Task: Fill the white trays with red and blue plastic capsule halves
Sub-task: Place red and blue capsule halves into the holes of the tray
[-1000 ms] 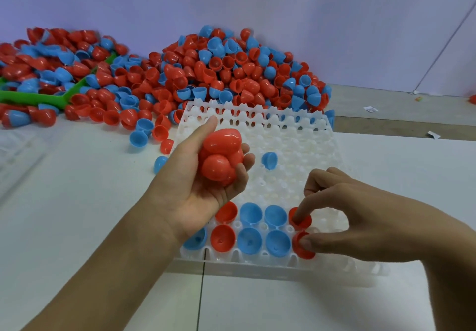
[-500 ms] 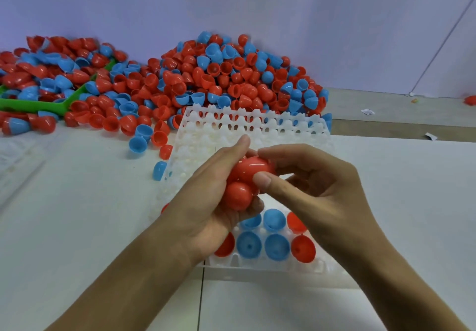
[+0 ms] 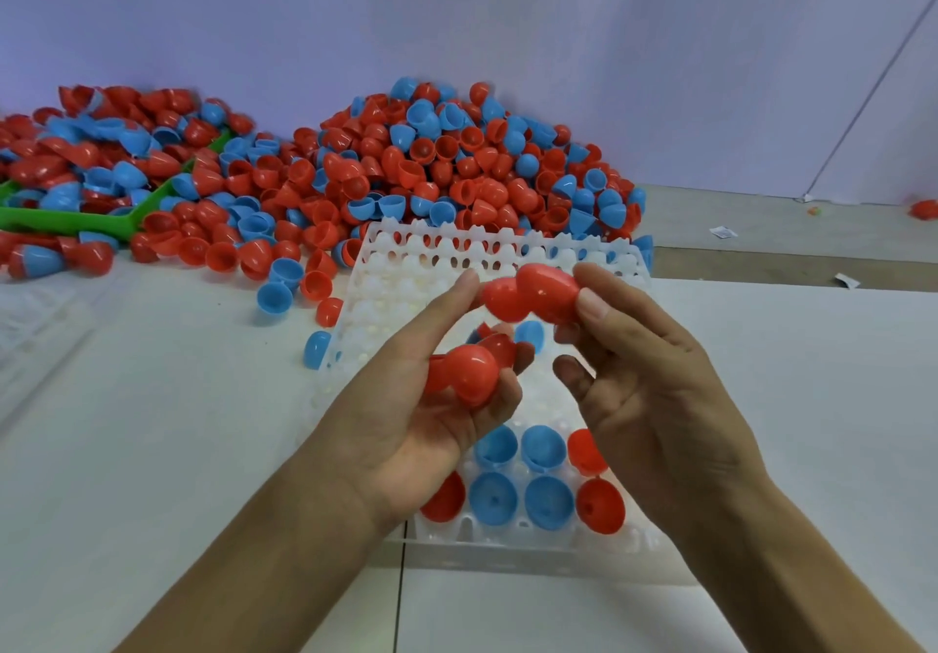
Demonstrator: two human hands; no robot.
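R hand (image 3: 655,398) lifted red halves (image 3: 533,294) away, pinching them, L hand (image 3: 406,414) cups others (image 3: 469,373) over tray (image 3: 507,246)

Only 1 view is given: a wide-angle camera worn on the person's head, looking forward and down over the counter (image 3: 152,449) toward its far edge and the wall behind. It sits close, with both forearms rising from the bottom of the frame and the white tray (image 3: 507,251) near the centre.
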